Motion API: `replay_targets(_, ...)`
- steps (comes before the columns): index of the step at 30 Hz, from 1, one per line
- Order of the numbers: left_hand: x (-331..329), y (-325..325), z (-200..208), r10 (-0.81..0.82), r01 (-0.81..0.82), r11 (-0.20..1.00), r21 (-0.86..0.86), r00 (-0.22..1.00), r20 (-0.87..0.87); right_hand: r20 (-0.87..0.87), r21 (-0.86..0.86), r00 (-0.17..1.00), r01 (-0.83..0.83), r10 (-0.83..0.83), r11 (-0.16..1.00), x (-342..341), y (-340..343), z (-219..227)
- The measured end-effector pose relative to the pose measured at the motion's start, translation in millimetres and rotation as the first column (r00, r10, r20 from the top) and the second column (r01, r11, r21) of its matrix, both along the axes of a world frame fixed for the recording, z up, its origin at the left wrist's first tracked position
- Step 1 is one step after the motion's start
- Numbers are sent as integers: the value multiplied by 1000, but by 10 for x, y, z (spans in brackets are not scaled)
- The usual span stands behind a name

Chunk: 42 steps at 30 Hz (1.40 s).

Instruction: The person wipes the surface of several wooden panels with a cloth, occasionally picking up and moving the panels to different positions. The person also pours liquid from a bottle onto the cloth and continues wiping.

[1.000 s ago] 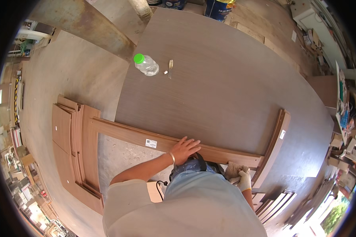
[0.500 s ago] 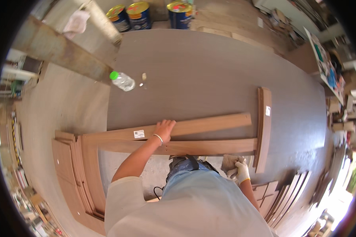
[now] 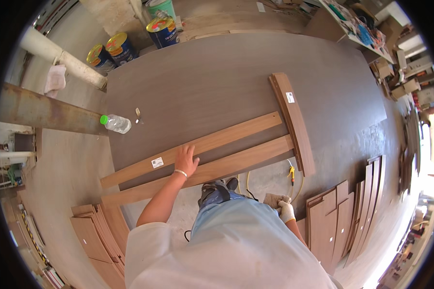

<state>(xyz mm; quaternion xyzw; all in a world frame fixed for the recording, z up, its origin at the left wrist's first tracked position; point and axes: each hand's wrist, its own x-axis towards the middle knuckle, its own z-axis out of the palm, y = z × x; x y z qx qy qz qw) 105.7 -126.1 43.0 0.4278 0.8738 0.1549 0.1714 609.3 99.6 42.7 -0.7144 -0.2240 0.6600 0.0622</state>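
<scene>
My bare left hand [image 3: 186,161], with a white band at its wrist, lies open on the near edge of a long wooden plank [image 3: 231,131] that bears a white label. Its fingers are stretched out and the thumb stands apart. A second plank [image 3: 243,155] runs alongside on the near side, a dark gap between the two. My right hand [image 3: 287,211], in a pale knitted glove, is closed around a grey-brown rag [image 3: 274,199], off the table's near edge. Across the planks' right ends lies a short stack of boards [image 3: 294,120], its top board labelled.
The planks lie on a large dark tabletop [image 3: 202,77]. A green-capped bottle [image 3: 116,124] stands near its left edge, by a rusty post [image 3: 53,108]. Paint cans [image 3: 122,47] are behind. Stacked panels [image 3: 329,224] lean at right, others [image 3: 94,236] at left. A yellow air gun [image 3: 291,174] hangs by the table.
My view has turned, so the scene sits further left and tilted. The labelled plank's left end has come away from the near plank, and the two now lie nearly parallel.
</scene>
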Motion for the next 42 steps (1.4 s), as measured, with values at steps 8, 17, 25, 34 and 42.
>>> replay_targets(8, 532, -300, 244, -188, 198, 870, -452, 980, 65, -53, 79, 997, -44, 48, 996, 125, -121, -279)
replay_targets(17, -425, 161, 512, -96, 72, 960, -272, 992, -77, -40, 42, 999, -1, 3, 999, 304, -92, -59)
replay_targets(25, -1016, 479, 94, 3, -103, 910, -401, 971, -241, 48, 43, 998, 43, -45, 998, 263, -206, 326)
replay_targets(34, -936, 639, 196, -110, 105, 914, -391, 994, 11, 167, 121, 970, -200, 178, 972, 110, -245, 399)
replay_targets(42, -148, 553, 76, -37, 33, 987, -156, 999, -24, 180, 199, 907, -412, 380, 889, -501, 98, 294)
